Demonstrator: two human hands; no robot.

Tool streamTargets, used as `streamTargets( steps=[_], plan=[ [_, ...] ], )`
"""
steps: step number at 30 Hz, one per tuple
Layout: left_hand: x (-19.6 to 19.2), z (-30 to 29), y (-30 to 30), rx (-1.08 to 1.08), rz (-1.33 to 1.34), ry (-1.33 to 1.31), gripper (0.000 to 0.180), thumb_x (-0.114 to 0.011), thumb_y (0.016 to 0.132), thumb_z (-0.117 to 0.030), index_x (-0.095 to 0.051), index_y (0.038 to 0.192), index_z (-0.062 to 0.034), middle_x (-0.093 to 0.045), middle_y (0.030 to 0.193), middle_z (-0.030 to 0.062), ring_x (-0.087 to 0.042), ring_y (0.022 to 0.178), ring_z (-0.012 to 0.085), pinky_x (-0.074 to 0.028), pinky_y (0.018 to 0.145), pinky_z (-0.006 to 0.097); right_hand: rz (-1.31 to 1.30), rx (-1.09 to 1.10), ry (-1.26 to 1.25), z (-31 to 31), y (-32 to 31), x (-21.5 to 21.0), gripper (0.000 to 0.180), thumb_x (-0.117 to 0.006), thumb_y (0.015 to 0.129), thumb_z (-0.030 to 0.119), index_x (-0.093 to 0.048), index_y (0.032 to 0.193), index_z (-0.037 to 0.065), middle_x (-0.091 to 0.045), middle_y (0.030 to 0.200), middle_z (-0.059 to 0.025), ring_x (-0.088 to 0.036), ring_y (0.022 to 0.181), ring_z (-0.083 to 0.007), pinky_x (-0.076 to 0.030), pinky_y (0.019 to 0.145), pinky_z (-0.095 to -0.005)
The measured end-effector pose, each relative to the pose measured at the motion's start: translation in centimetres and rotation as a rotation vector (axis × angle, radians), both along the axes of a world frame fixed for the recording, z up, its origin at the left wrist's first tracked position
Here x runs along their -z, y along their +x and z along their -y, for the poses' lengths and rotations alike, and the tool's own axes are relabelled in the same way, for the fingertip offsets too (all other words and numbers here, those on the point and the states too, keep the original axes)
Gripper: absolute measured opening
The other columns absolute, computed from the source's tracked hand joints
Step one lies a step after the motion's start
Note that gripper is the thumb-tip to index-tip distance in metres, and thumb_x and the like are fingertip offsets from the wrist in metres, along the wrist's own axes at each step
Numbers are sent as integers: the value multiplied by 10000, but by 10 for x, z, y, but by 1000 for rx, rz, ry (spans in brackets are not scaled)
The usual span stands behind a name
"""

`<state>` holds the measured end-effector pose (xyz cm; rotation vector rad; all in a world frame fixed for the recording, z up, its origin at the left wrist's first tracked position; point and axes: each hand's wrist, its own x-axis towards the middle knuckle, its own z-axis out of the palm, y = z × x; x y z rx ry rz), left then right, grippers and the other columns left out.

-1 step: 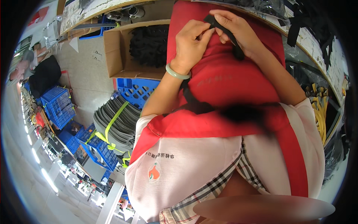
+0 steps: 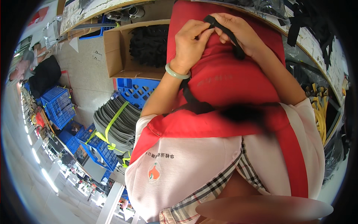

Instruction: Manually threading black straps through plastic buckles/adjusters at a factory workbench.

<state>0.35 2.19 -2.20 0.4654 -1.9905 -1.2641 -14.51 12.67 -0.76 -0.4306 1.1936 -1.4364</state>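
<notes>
Over the red apron (image 2: 231, 84) on my lap, both hands meet at a black fabric strap (image 2: 228, 31). My left hand (image 2: 191, 44), with a pale green bangle (image 2: 176, 72) on its wrist, pinches the strap's far end between thumb and fingers. Close beside it on the right, my right hand (image 2: 238, 31) is closed round the same strap. From there the strap runs down under the right palm, and its loose end hangs over the apron. Part of the strap is hidden by the fingers.
To the left stands an open cardboard box (image 2: 113, 54) of black pieces (image 2: 149, 45). Below it are a blue crate (image 2: 136, 89) and a grey stack (image 2: 113, 119) tied with yellow-green strips. A worktable (image 2: 317, 48) curves along the right, black straps (image 2: 296, 28) hanging from it.
</notes>
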Motion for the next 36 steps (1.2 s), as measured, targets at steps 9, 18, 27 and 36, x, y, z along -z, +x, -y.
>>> streamTargets(
  steps=[9,18,27,36],
  plan=[
    [-16,8,2,197,28,1239,207,-606,917,-132,-656,925,69,-648,723,113,-589,539,158,-464,469,220,-970,150,-265,0,15,-14,167,-587,941,161,-627,998,9,-599,885,-11,-512,690,-53,-407,649,-170],
    [-20,1,-2,76,-25,872,180,-657,878,-69,-666,976,82,-667,832,118,-637,611,147,-486,470,225,-484,-6,55,-11,7,-25,191,-665,881,208,-623,861,22,-566,623,-4,-513,487,-58,-431,474,-188],
    [-24,9,6,1,36,725,134,-663,873,-66,-690,964,28,-649,696,68,-564,517,94,-440,469,202,-100,126,69,14,20,-22,210,-586,943,252,-585,936,42,-556,726,9,-538,603,-69,-464,539,-213],
    [-54,24,54,308,156,793,137,-666,876,-118,-692,953,-7,-618,675,2,-531,526,52,-398,453,196,41,-290,97,15,10,-11,130,-528,967,208,-546,941,82,-500,701,31,-438,518,-40,-353,455,-189]
  ],
)
